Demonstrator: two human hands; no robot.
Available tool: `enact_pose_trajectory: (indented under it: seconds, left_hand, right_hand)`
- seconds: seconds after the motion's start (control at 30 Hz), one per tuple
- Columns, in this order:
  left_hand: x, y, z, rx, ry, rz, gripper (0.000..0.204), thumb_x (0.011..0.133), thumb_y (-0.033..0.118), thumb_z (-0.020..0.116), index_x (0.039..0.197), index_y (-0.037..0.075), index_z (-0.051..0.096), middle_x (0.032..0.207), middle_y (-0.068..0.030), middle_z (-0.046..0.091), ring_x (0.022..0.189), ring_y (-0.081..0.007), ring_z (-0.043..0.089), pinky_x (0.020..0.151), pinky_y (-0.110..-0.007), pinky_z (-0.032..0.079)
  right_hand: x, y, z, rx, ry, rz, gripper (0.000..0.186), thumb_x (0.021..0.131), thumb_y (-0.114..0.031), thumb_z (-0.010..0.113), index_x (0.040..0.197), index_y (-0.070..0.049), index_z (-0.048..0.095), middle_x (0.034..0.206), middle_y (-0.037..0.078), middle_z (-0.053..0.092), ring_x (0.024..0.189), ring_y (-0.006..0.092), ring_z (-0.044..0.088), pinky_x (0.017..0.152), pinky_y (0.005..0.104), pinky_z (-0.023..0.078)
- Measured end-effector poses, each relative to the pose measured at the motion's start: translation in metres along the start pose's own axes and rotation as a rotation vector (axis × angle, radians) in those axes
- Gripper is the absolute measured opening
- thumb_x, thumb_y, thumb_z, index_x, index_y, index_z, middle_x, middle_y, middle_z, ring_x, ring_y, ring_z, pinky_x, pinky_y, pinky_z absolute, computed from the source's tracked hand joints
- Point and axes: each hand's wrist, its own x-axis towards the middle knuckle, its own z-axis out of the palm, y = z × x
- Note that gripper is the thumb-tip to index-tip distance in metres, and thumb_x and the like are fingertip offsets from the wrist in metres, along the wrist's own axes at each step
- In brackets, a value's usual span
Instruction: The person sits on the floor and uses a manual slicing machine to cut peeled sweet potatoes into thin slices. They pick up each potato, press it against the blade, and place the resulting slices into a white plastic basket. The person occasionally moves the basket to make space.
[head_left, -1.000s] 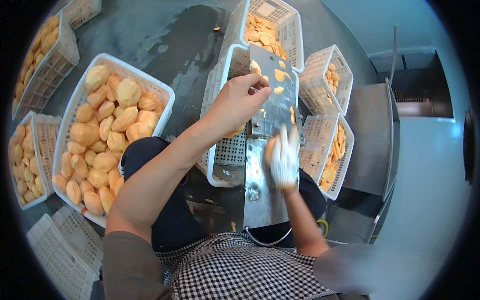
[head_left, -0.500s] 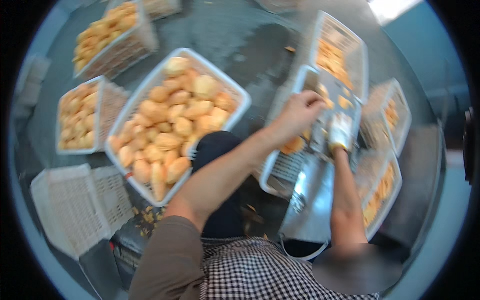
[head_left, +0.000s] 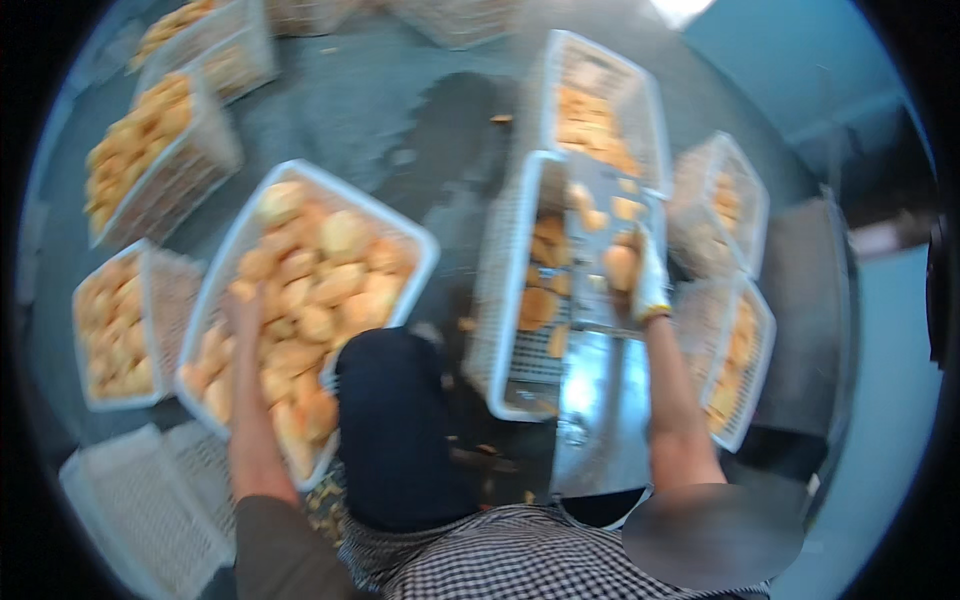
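Observation:
My left hand (head_left: 244, 312) reaches into a white basket (head_left: 420, 262) heaped with peeled, pale orange tubers (head_left: 317, 322). Motion smears its fingers, so whether they grip one is unclear. On the right, my right hand (head_left: 652, 280), in a white glove, has its fingers round the side of a peeled tuber (head_left: 620, 265). That tuber rests on a long metal slicing board (head_left: 600, 400), lying across a white basket (head_left: 500, 300). Tuber slices (head_left: 538, 308) lie inside this basket, and several pale pieces (head_left: 594, 219) sit on the board's far part.
Beyond the board stands a basket of slices (head_left: 590, 125); two more baskets (head_left: 720, 205) (head_left: 742, 360) stand to its right. At the left are baskets of whole tubers (head_left: 120, 325) (head_left: 150, 140). An overturned-looking white basket (head_left: 140, 510) lies lower left. The dark floor (head_left: 440, 150) has a wet patch.
My left hand has gone from above the board to the left basket. My gloved right hand, earlier flat on the board, now has a tuber against it. The whole view has shifted.

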Motion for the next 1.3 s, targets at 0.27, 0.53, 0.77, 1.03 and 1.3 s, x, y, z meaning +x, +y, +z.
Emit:
enact_pose_trajectory:
  seconds: [0.27, 0.53, 0.77, 1.03, 1.3]
  left_hand:
    - [-0.043, 0.122, -0.023, 0.193, -0.029, -0.005, 0.061, 0.080, 0.020, 0.068, 0.136, 0.011, 0.045, 0.142, -0.0220, 0.032, 0.132, -0.0400, 0.033, 0.103, -0.055, 0.035]
    - [-0.015, 0.114, -0.038, 0.129, -0.106, -0.261, 0.074, 0.081, 0.045, 0.069, 0.138, 0.007, 0.040, 0.134, -0.0298, 0.042, 0.119, -0.0437, 0.046, 0.096, -0.053, 0.042]
    - [-0.019, 0.049, 0.003, 0.191, -0.055, -0.036, 0.070, 0.077, 0.033, 0.072, 0.133, 0.002, 0.045, 0.126, -0.0274, 0.050, 0.116, -0.0431, 0.048, 0.096, -0.052, 0.043]
    - [-0.066, 0.126, -0.067, -0.004, 0.031, -0.045, 0.070, 0.073, 0.018, 0.074, 0.134, 0.006, 0.042, 0.135, -0.0216, 0.036, 0.127, -0.0406, 0.035, 0.106, -0.049, 0.032]
    - [-0.051, 0.073, -0.071, -0.301, 0.060, 0.045, 0.063, 0.074, 0.026, 0.078, 0.125, 0.001, 0.051, 0.122, -0.0172, 0.046, 0.115, -0.0374, 0.045, 0.100, -0.045, 0.038]
  right_hand:
    - [-0.015, 0.019, -0.017, -1.396, 0.076, -0.787, 0.053, 0.088, -0.030, 0.057, 0.135, -0.008, 0.049, 0.133, 0.017, 0.053, 0.121, 0.0307, 0.051, 0.103, 0.0384, 0.040]
    - [-0.211, 0.020, -0.020, -1.626, 0.092, -0.635, 0.056, 0.091, -0.023, 0.048, 0.141, 0.001, 0.039, 0.146, 0.031, 0.032, 0.133, 0.0469, 0.035, 0.110, 0.0542, 0.026]
    - [-0.141, 0.042, -0.005, -1.696, 0.233, -0.825, 0.053, 0.093, -0.027, 0.053, 0.136, 0.002, 0.043, 0.140, 0.028, 0.042, 0.132, 0.0409, 0.038, 0.108, 0.0516, 0.029]
    - [-0.079, 0.039, -0.002, -2.056, 0.242, -0.824, 0.038, 0.094, -0.028, 0.049, 0.124, -0.004, 0.053, 0.138, 0.015, 0.046, 0.127, 0.0361, 0.042, 0.105, 0.0507, 0.033]
    - [0.006, 0.036, -0.020, -2.061, 0.216, -0.775, 0.038, 0.096, -0.020, 0.046, 0.131, -0.006, 0.050, 0.146, 0.017, 0.039, 0.128, 0.0384, 0.041, 0.101, 0.0494, 0.038]
